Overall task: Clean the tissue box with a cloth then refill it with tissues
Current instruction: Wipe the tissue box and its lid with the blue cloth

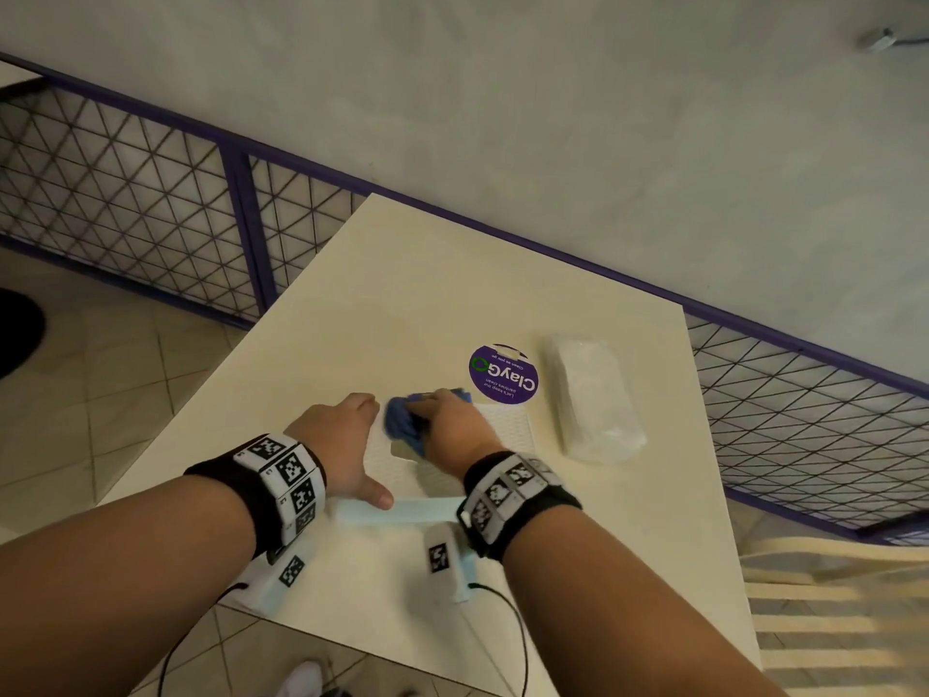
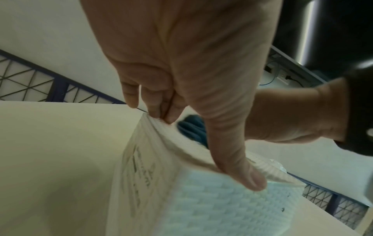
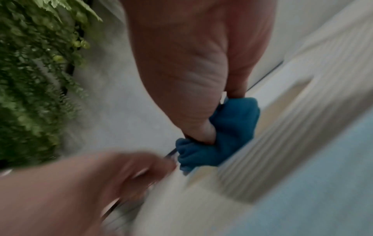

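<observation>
A white ribbed tissue box [image 1: 507, 425] with a pale blue lower part lies on the cream table [image 1: 402, 274], and its top slot shows in the right wrist view. My left hand [image 1: 352, 445] grips the box's left end, thumb [image 2: 250, 177] on the near edge and curled fingers [image 2: 161, 102] at the far corner. My right hand [image 1: 452, 430] holds a bunched blue cloth [image 1: 402, 425] and presses it on the box top [image 3: 282, 143]. The cloth [image 3: 232, 127] sits near the far left corner. A clear-wrapped pack of white tissues [image 1: 593, 399] lies to the right.
A round purple ClayGo sticker [image 1: 504, 374] lies on the table just beyond the box. A purple mesh fence [image 1: 125, 193] runs along the table's far side. A cream slatted chair [image 1: 829, 596] stands at the lower right. Tiled floor lies to the left.
</observation>
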Action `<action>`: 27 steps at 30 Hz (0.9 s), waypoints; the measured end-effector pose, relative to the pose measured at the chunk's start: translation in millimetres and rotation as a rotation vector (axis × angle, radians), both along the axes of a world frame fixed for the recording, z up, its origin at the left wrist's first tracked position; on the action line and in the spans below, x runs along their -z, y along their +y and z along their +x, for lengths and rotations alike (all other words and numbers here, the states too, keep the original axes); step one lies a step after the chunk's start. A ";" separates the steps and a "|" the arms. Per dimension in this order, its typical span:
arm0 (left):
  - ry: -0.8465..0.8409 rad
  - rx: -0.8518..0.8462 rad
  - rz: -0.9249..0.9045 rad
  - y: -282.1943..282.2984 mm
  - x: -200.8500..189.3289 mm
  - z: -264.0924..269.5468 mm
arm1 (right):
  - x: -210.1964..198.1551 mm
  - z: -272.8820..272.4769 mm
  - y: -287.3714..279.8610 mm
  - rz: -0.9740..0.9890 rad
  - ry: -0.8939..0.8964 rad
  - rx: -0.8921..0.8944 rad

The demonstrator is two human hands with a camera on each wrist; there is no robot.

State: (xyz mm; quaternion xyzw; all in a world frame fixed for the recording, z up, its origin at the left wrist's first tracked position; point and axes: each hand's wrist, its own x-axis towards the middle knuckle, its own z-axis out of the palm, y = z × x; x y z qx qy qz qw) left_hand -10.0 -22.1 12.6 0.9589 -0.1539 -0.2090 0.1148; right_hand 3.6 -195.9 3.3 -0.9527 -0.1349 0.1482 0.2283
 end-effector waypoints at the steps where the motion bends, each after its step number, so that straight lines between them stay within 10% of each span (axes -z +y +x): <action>1: -0.003 0.011 0.027 0.2 0.6 -0.5 | -3.8 1.5 -18.6 0.039 0.016 0.049; 7: 0.093 0.054 -0.003 9.6 -2.7 7.9 | -7.1 4.7 -62.3 -0.281 0.021 0.305; 14: 0.084 0.017 -0.068 11.8 -1.7 9.0 | 16.0 -4.8 23.8 -0.091 -0.001 0.041; 20: 0.092 0.032 -0.030 10.9 -1.8 7.7 | -6.2 -1.4 -67.5 -0.162 0.032 0.276; 27: 0.083 0.026 -0.055 7.2 -3.0 4.6 | 5.1 -7.8 18.0 -0.134 0.076 0.148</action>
